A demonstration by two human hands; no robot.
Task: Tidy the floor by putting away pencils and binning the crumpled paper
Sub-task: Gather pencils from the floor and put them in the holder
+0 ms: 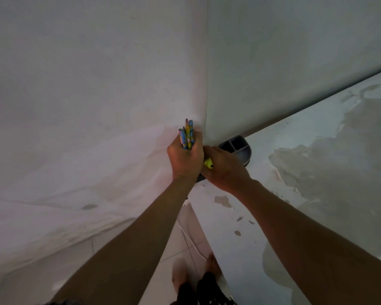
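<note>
My left hand (185,159) is closed around a bunch of several blue and yellow patterned pencils (187,135), their ends pointing up toward the wall corner. Touching it on the right, my right hand (224,167) grips a yellow pencil (209,164), only its lower end showing under the fingers. Just behind my right hand a grey pencil holder (238,146) with divided compartments stands in the corner of a white table (295,150). No crumpled paper is in view.
Two white walls meet in a corner (207,95) directly behind the hands. The table has a stained, peeling top and runs along the right wall. Below lie pale floor tiles (174,249), a thin white cord and my bare feet (211,265).
</note>
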